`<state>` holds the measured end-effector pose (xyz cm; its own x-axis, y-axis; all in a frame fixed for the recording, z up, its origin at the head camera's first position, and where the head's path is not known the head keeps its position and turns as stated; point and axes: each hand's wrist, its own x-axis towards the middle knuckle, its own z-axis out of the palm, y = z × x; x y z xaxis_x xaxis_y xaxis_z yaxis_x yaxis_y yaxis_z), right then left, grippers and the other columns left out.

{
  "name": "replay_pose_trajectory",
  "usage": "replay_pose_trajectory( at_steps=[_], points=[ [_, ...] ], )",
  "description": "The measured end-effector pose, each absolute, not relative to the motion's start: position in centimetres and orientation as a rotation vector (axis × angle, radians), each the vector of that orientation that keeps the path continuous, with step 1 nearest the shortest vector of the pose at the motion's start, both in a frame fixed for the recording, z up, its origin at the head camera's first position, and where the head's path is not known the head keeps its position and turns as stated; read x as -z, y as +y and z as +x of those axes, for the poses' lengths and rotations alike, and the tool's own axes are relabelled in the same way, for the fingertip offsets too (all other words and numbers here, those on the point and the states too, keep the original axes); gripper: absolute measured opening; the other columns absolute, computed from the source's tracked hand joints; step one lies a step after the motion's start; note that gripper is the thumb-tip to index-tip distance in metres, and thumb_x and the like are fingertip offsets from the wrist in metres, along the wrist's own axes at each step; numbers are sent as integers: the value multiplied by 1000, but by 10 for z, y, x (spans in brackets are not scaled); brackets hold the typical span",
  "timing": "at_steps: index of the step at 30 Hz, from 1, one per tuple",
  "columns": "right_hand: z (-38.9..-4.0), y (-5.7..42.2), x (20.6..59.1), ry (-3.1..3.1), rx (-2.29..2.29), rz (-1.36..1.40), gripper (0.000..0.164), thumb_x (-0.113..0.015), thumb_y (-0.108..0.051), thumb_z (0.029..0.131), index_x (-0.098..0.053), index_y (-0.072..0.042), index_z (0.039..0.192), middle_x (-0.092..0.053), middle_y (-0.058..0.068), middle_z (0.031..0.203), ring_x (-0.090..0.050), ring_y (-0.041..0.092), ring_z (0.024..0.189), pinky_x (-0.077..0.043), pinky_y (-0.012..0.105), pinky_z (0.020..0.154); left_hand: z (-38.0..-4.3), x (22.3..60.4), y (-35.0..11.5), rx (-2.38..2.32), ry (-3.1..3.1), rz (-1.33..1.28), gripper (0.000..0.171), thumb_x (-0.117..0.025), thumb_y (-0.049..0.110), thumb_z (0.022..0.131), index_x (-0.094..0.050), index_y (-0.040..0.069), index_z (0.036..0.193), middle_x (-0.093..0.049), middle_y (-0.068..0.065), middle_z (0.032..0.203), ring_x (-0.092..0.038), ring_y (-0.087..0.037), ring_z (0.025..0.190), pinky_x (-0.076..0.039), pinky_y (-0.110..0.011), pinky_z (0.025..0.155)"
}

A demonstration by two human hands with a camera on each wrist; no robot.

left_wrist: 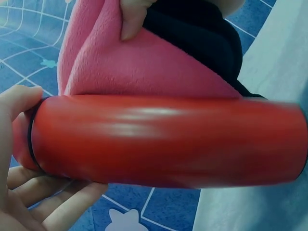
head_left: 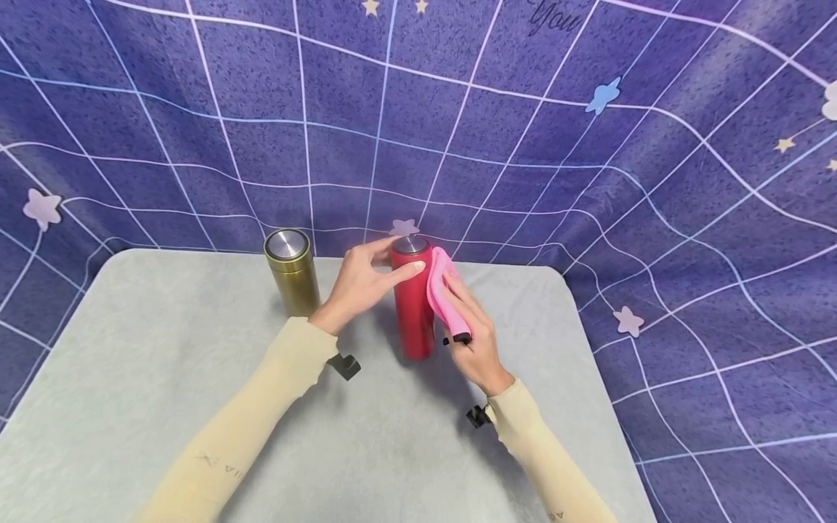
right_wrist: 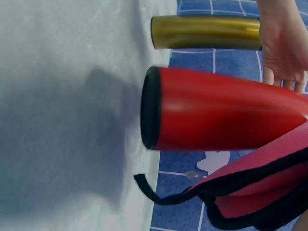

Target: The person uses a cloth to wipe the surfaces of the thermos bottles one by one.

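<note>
A red thermos flask (head_left: 415,312) with a silver lid top stands nearly upright at the middle of the table. My left hand (head_left: 362,276) grips its upper end, thumb at the front and fingers behind. Its black base shows in the right wrist view, raised off the table. My right hand (head_left: 480,338) holds a folded pink cloth (head_left: 445,298) against the flask's right side. Black edging and a thin black loop (right_wrist: 168,198) hang from the cloth. In the left wrist view, the thumb (left_wrist: 132,19) of the right hand presses on the plush pink fabric.
A gold thermos flask (head_left: 297,287) stands to the left, partly behind my left forearm. The pale grey table (head_left: 163,349) ends just behind both flasks, against a blue curtain (head_left: 340,167) with grid lines and stars. Black mounts (head_left: 346,365) sit at both wrists.
</note>
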<state>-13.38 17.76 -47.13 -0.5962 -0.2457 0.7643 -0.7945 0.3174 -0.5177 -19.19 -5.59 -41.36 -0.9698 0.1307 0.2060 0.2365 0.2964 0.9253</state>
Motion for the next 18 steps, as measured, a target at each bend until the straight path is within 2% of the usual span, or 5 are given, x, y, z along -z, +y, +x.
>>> replay_pose_trajectory(
  at_steps=[6, 11, 18],
  points=[
    [-131, 182, 474, -2009, -1047, 985, 46, -54, -3, 99, -67, -1, 144, -62, 20, 150, -56, 41, 143, -41, 62, 120, -194, 416, -57, 1809, -2461, -308, 71, -87, 50, 87, -68, 14, 146, -78, -8, 127, -76, -26, 113, -59, -50, 100],
    [-130, 181, 470, -1966, -882, 1086, 41, -54, -15, 105, -69, -2, 141, -64, 20, 147, -57, 45, 139, -45, 59, 118, -196, 416, -58, 1823, -2459, -312, 70, -86, 51, 89, -68, 15, 146, -77, -7, 129, -76, -25, 114, -59, -51, 98],
    [-129, 184, 466, -2033, -690, 1179, 52, -50, -10, 96, -67, -8, 146, -62, 14, 153, -53, 43, 145, -44, 55, 119, -197, 417, -59, 1791, -2521, -278, 77, -82, 57, 90, -65, 11, 149, -72, -12, 139, -74, -29, 119, -57, -53, 104]
  ],
)
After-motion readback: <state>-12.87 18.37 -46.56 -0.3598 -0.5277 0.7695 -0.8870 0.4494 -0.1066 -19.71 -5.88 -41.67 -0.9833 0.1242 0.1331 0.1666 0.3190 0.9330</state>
